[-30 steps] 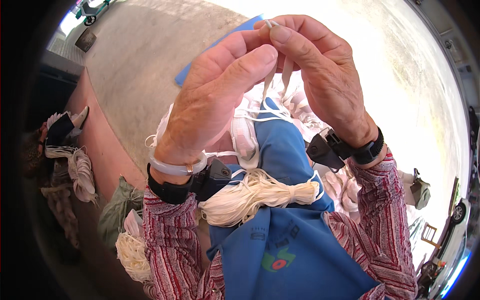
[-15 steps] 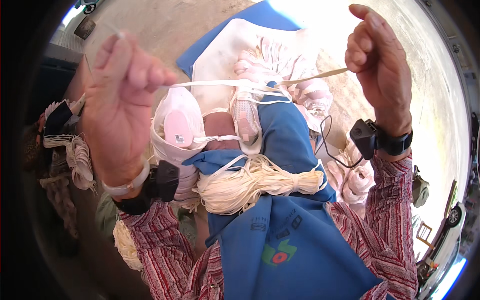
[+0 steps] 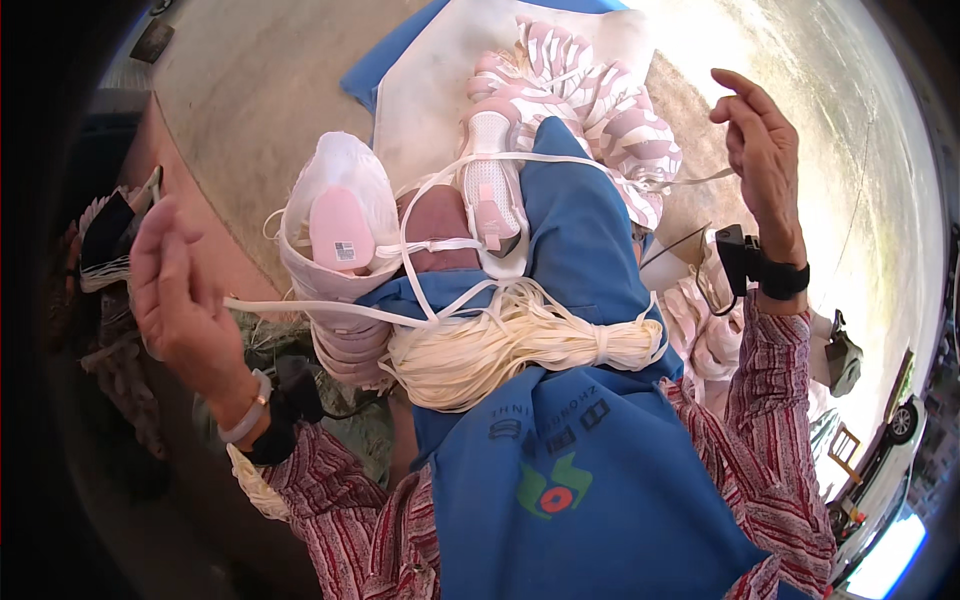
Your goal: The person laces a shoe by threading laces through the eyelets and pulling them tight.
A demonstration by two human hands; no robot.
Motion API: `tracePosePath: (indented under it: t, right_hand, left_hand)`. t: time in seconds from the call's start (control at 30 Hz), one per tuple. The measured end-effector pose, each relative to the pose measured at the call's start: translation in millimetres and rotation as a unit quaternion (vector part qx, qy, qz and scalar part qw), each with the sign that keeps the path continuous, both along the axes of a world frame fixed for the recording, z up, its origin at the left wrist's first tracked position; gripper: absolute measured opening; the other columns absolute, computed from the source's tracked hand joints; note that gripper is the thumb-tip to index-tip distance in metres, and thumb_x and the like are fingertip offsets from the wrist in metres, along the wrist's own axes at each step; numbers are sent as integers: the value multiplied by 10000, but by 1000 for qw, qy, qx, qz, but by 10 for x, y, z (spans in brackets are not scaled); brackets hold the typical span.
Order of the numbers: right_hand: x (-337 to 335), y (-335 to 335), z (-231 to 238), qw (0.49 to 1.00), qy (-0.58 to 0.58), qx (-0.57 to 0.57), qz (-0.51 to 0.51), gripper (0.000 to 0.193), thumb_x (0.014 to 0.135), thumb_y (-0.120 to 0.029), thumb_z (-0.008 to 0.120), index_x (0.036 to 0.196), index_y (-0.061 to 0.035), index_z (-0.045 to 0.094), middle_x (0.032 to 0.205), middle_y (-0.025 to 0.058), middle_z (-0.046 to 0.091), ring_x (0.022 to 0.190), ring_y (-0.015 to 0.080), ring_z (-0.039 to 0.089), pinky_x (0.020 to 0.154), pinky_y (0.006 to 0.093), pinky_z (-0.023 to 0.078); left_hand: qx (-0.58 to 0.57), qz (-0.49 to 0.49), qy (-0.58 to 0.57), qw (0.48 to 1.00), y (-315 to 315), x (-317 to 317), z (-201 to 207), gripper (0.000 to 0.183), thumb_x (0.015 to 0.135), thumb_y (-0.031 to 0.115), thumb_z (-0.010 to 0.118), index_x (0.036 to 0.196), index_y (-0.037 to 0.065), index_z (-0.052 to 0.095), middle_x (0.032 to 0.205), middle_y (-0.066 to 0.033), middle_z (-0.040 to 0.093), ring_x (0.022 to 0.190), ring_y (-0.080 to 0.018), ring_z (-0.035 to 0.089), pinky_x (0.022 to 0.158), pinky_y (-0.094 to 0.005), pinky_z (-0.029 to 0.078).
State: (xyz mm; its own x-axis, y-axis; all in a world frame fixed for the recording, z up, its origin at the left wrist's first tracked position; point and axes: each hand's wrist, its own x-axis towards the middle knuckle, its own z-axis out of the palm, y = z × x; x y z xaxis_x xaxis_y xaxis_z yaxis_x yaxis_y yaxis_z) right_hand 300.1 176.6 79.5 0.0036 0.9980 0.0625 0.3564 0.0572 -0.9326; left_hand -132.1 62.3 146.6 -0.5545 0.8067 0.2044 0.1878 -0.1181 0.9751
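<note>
A long white shoelace (image 3: 330, 307) stretches between my raised hands, looping slackly over my lap. My left hand (image 3: 185, 305), low at the left, has its fingers bent around one stretch of the lace. Up at the right, my right hand (image 3: 765, 160) pinches another stretch, its index finger pointing out. Between them stands a pink-and-white shoe (image 3: 492, 135) with the lace passing across it. A tied bundle of cream shoelaces (image 3: 470, 360) lies on my blue apron (image 3: 600, 480). Left of the shoe is a stack of nested white shoes (image 3: 345, 160) with a pink insole showing.
Several pink-and-white shoes (image 3: 625, 130) are heaped beyond my knees on a white sheet (image 3: 420, 90). More shoes (image 3: 715, 340) lie by my right forearm. Dark items with hanging laces (image 3: 105, 270) are at the far left. A white car (image 3: 890, 460) stands at the right edge.
My left hand has come down and outward to the left, drawing lace with it. My right hand is slightly lower. The lace, higher and straighter before, now loops down over the bundle.
</note>
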Motion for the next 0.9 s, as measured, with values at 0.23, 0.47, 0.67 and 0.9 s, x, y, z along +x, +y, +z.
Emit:
tracePosePath:
  t: [0.23, 0.47, 0.67, 0.9]
  right_hand:
    - [-1076, -116, -654, 946, -143, -95, 276, 236, 941, -138, 500, 1100, 7, 596, 794, 131, 663, 767, 251, 645, 716, 357, 489]
    - [-1236, -8, -1156, 921, -216, 28, 323, 223, 900, -142, 529, 973, 21, 662, 864, 219, 654, 807, 390, 629, 726, 414, 500]
    - [-1238, 77, -1328, 951, -185, 59, 241, 200, 863, -143, 539, 794, 11, 647, 720, 235, 629, 688, 415, 623, 665, 469, 501]
    - [-1257, 67, -1335, 927, -235, 62, 286, 179, 881, -140, 526, 845, -11, 644, 782, 201, 637, 746, 386, 623, 683, 434, 494]
  left_hand:
    - [-176, -228, 199, 937, 440, 1010, -1308, 244, 946, 95, 516, 1150, -13, 593, 869, -152, 677, 725, -262, 633, 645, -355, 479]
    - [-259, -277, 340, 861, 734, 812, -1768, 261, 935, 158, 462, 1111, -2, 569, 887, -227, 659, 832, -376, 641, 765, -411, 486]
    - [-313, -343, 289, 837, 896, 814, -1845, 270, 939, 185, 420, 1049, 10, 594, 956, -211, 650, 909, -383, 616, 820, -409, 467]
    - [-265, -356, 384, 810, 1175, 748, -1773, 278, 943, 217, 456, 1063, 21, 612, 996, -204, 646, 951, -343, 612, 841, -399, 463]
